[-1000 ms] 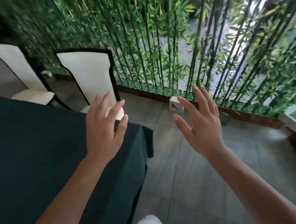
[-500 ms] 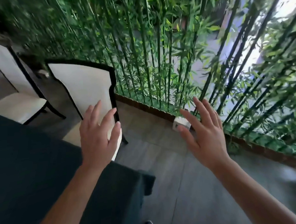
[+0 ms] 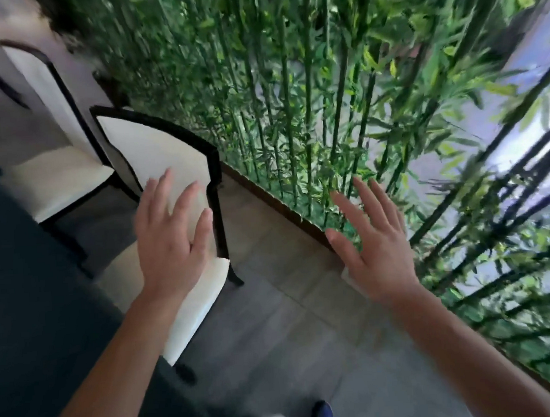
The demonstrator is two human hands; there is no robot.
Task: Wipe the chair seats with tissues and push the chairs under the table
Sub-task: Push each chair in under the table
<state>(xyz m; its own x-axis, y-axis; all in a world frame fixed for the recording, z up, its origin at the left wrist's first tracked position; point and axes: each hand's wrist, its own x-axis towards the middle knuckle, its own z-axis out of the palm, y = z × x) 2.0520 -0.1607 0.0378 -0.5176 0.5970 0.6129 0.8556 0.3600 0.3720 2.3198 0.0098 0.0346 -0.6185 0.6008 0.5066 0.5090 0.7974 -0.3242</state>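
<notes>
Reaching fwd, both hands are held out flat w/ fingers straight and spread; nothing is gripped by either. The left hand (image 3: 170, 236) is seen over the nearest chair (image 3: 156, 163), in front of its cream backrest and above the seat; contact can't be told from this view. The right hand (image 3: 376, 244) is held over the grey tiled floor (image 3: 273, 320), apart from the chair, to its right.

Left of the left hand, the dark green surface (image 3: 34, 316) is seen, its cloth hanging down; the chair's seat is partly tucked beside its edge. Beyond the left hand, a second chair (image 3: 52, 175), same cream pad and black frame, stands further along the surface; a bit of a third is just visible at the top-left edge.

Ahead of and right of the right hand, a bamboo screen (image 3: 293, 95) is planted along a low brown border (image 3: 276, 205), close behind the nearest chair's back. Below the hands, a blue shoe (image 3: 322, 414) is seen on the floor.

No tissue is visible. No readable labels or writing; the frame is motion-blurred.
</notes>
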